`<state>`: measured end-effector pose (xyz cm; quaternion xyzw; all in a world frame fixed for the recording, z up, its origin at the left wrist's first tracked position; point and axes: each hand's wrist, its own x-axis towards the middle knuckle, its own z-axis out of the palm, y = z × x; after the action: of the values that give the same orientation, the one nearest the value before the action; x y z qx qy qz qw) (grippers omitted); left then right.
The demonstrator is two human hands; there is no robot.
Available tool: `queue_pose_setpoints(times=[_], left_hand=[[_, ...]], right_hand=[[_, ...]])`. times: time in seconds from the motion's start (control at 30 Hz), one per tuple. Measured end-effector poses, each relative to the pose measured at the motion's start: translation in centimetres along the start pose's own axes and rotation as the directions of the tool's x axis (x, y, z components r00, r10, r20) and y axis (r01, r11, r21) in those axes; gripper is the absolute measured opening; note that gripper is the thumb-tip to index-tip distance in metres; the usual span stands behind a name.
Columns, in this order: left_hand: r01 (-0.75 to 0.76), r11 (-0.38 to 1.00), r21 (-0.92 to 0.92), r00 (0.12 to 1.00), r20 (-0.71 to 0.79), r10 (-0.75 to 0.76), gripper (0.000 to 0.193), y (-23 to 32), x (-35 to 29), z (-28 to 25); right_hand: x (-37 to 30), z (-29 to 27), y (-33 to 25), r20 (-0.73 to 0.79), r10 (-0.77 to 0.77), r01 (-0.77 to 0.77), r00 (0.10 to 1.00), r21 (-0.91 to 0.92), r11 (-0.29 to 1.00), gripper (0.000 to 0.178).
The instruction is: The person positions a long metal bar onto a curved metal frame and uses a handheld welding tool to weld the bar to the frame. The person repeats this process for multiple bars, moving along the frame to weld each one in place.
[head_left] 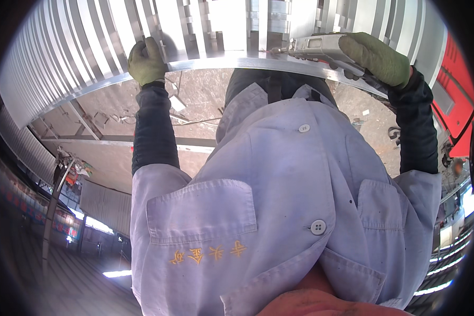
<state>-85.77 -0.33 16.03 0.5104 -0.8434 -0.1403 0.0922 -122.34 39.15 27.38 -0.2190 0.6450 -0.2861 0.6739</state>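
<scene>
My right hand (382,59), in a green work glove, is closed round a grey handheld power tool (324,47). Its narrow tip points left and is close to the bright metal rail (210,64) along the near edge of a slatted metal panel (79,52). Further left, my left hand (146,62), also gloved in green, rests at this same rail with its fingers curled. What those fingers hold, if anything, is hidden. Glare washes out part of the slats between the hands.
A red machine or cabinet (455,89) stands close on the right. Below the panel, a metal bar (126,141) crosses over the dusty floor (195,105), where scraps and bits of debris lie. Corrugated sheeting (26,145) is at the far left.
</scene>
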Motion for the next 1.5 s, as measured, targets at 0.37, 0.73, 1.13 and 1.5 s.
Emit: queue_pose_setpoints(times=[0.37, 0.73, 1.13, 1.5], left_hand=[[0.02, 0.999, 0.041, 1.0, -0.001, -0.02, 0.055, -0.5, -0.1, -0.1], [0.006, 0.999, 0.035, 1.0, -0.011, -0.006, 0.054, -1.1, -0.2, 0.0], [-0.097, 0.995, 0.008, 0.994, -0.042, 0.097, 0.042, -1.0, -0.2, -0.9], [-0.218, 0.971, -0.101, 0.962, -0.19, 0.196, 0.034, -2.0, -0.7, -1.0]], right_hand=[[-0.8, -0.4, -2.5, 0.068, 0.018, -0.015, 0.997, -0.047, 0.999, 0.059], [-5.2, -0.7, 1.0, -0.14, -0.33, 0.294, 0.934, -0.227, 0.928, 0.047], [-6.3, 7.1, -6.8, -0.231, 0.103, 0.048, 0.967, 0.567, 0.822, 0.086], [-5.1, 19.6, -9.8, -0.493, 0.054, 0.276, 0.868, 0.571, 0.773, 0.092]])
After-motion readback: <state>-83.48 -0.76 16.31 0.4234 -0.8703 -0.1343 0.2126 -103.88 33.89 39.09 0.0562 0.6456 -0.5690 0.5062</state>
